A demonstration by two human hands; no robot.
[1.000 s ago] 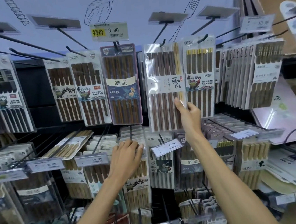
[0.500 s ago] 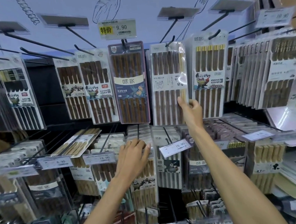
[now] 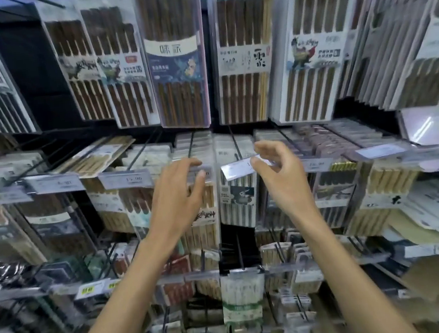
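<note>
The peg rack fills the view, with chopstick packs hanging in crowded rows. At the centre of its middle row a chopstick pack hangs behind a clear price tag. It looks light, stiff card under slick film, best taken by its side edges and slid straight off the peg. Neighbouring packs press close, leaving little sideways room. The left hand reaches with its grip spread; the right hand curls at the tag's right end — pinching or not, I cannot tell.
</note>
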